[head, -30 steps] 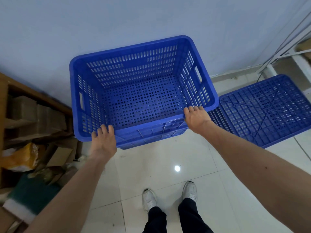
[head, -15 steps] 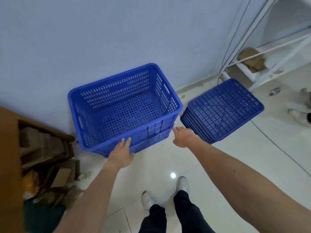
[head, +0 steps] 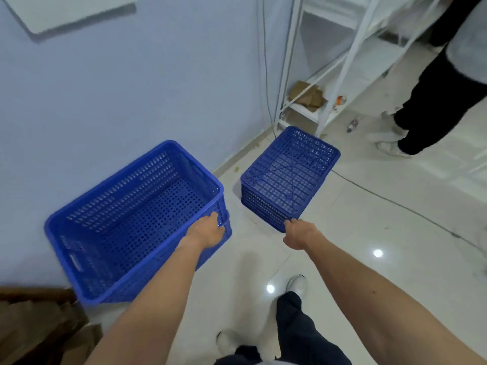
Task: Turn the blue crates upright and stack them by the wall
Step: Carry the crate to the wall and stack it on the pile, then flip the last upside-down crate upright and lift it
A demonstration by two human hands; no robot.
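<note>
The left hand [head: 208, 231] is hovering with fingers spread, holding nothing, over the near corner of the upright blue crate [head: 137, 219] standing against the wall [head: 131, 88]. The right hand [head: 299, 234] is reaching, loosely curled and empty, to the near corner of the upturned blue crate [head: 288, 175] just beyond. Perforated plastic is looking light and stiff; gripping its bottom rim should be flipping it easily.

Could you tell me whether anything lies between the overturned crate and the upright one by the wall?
Nothing visible does: only bare floor tile separates the overturned crate from the upright crate. The right hand already reaches its near corner.
</note>
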